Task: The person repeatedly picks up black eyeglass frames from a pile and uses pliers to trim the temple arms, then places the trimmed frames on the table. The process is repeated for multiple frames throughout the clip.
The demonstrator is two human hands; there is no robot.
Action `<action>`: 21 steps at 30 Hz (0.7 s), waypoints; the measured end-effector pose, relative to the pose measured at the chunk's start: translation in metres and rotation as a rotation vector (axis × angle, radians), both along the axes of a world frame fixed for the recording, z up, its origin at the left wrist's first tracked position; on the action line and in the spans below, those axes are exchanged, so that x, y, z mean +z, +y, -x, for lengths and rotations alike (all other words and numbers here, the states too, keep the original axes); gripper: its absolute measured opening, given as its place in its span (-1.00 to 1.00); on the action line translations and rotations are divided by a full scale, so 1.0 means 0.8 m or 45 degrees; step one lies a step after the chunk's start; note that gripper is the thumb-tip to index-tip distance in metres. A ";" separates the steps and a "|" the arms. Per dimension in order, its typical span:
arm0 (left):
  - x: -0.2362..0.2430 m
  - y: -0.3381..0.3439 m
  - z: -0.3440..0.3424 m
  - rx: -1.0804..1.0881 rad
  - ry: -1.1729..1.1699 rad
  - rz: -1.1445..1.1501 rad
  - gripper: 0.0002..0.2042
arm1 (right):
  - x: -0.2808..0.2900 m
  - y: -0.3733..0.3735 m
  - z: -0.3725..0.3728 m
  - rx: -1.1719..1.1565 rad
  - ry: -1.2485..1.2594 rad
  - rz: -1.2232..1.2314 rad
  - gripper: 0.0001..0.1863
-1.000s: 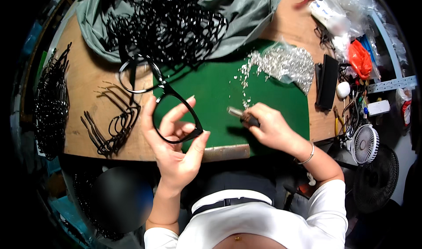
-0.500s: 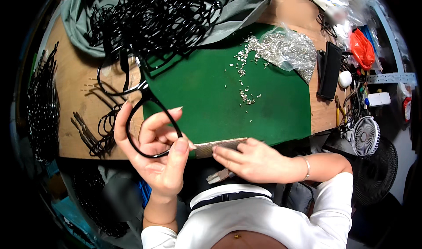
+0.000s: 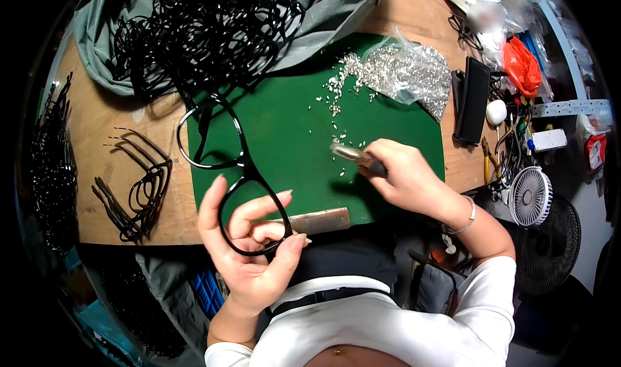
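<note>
My left hand (image 3: 252, 278) holds a black glasses frame (image 3: 247, 164) upright, fingers and thumb closed on its nearer rim. The other rim reaches out over the green mat (image 3: 284, 127). In my right hand (image 3: 414, 176) is a pair of pliers (image 3: 349, 152), its jaws pointing left above the mat. Just beyond and below the jaws lie scattered small silver pieces (image 3: 335, 90). A flat textured metal strip (image 3: 326, 220) lies on the mat's near edge, its left end behind my left fingers.
A large heap of black glasses frames (image 3: 207, 30) rests on grey cloth at the back left. Several more frames (image 3: 145, 186) lie on the wood at left. A clear bag (image 3: 414, 72) of silver pieces, a black case (image 3: 473, 101) and a white fan (image 3: 530, 195) stand right.
My right hand has left the metal strip and moved up and right over the mat with the pliers. My left hand and the glasses frame have shifted right and slightly nearer.
</note>
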State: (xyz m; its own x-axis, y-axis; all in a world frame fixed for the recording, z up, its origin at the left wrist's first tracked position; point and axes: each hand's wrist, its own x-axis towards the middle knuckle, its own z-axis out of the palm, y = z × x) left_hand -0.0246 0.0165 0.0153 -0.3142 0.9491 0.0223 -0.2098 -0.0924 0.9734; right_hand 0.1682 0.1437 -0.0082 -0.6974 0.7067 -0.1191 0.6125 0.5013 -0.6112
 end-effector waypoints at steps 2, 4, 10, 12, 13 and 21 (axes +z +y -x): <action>0.001 0.006 -0.013 0.054 -0.013 -0.015 -0.19 | -0.011 0.004 0.011 -0.020 -0.035 -0.010 -0.84; -0.002 -0.001 -0.015 -0.005 0.029 -0.049 -0.16 | -0.017 -0.008 0.016 -0.036 -0.087 -0.066 -0.85; 0.003 -0.002 -0.013 -0.067 -0.063 -0.035 -0.02 | -0.013 0.000 0.019 0.027 -0.166 0.017 -0.85; 0.002 0.000 -0.013 -0.136 0.027 -0.062 -0.06 | -0.012 0.000 0.020 -0.008 -0.179 0.085 -0.85; 0.003 0.001 -0.013 -0.119 0.094 -0.052 -0.07 | -0.013 -0.002 0.019 -0.037 -0.177 0.065 -0.84; -0.012 0.005 -0.020 -0.093 0.533 -0.118 -0.11 | -0.024 -0.025 0.031 -0.060 -0.195 -0.363 -0.77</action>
State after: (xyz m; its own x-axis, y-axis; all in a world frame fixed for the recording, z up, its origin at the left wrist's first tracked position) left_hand -0.0089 0.0207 0.0061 -0.1924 0.9565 0.2195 0.1920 -0.1827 0.9643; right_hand 0.1434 0.1238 -0.0270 -0.6521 0.7580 -0.0131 0.7133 0.6076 -0.3493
